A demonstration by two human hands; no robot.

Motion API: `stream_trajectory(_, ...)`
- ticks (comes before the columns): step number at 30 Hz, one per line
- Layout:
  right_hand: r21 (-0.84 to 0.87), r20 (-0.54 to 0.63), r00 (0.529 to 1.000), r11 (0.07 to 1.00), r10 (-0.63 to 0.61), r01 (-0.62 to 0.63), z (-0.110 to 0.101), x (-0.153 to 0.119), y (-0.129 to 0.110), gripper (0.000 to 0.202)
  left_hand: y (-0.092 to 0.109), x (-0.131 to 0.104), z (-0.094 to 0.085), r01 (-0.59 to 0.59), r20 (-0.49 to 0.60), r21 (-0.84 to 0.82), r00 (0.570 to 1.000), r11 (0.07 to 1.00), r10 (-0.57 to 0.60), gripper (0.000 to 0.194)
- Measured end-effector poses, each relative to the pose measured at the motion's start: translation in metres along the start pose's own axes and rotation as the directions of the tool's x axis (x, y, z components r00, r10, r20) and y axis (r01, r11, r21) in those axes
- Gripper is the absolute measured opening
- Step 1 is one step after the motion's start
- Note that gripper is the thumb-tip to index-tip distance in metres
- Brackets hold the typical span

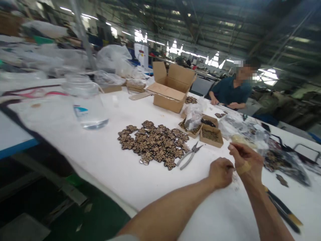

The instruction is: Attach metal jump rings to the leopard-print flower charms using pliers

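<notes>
Bench top (107, 164) bright, evenly lit; shadows soft, faint. Strong light from windows (173, 48) beyond far edge, blown out white; strip lights (89, 16) add thin glare lines. Ceiling (225, 20) dim; floor (105, 214) below left edge near-black green. Glints on clear bottle (87, 103) and plastic bags (114, 57). Wide-lens stretch toward frame borders; heavy smear past bench's far left corner. Background out of focus. Small detail between left hand (222, 172) and right hand (248, 160) unreadable, perhaps motion blur.
</notes>
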State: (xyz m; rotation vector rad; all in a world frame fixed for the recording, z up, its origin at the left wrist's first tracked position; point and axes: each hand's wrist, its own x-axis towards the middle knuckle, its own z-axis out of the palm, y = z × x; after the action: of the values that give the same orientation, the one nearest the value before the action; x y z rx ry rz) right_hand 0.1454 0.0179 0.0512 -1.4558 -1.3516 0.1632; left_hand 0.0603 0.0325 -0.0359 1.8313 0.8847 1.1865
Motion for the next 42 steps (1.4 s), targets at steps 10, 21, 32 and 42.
stream_trajectory(10, 0.097, 0.244, 0.960, 0.981, 0.139, -0.166, -0.077, -0.031, 0.113, 0.040, 0.008, 0.007, 0.004, 0.002, 0.094, -0.056, 0.996, 0.998, 0.003, 0.013)
stream_trajectory(21, 0.059, 0.386, 0.923, 0.998, 0.004, -0.029, -0.079, -0.024, 0.100, 0.026, 0.005, 0.015, 0.009, 0.041, 0.173, -0.084, 0.984, 0.996, -0.026, 0.015)
stream_trajectory(32, 0.088, 0.467, 0.883, 0.991, 0.046, -0.098, -0.078, -0.024, 0.110, 0.022, 0.005, 0.014, 0.011, -0.002, 0.165, -0.027, 0.986, 1.000, 0.007, 0.012)
stream_trajectory(42, 0.105, 0.505, 0.828, 0.935, 0.243, -0.338, -0.075, -0.024, 0.111, 0.030, 0.010, 0.010, 0.010, -0.293, 0.190, 0.142, 0.946, 0.946, 0.264, 0.012)
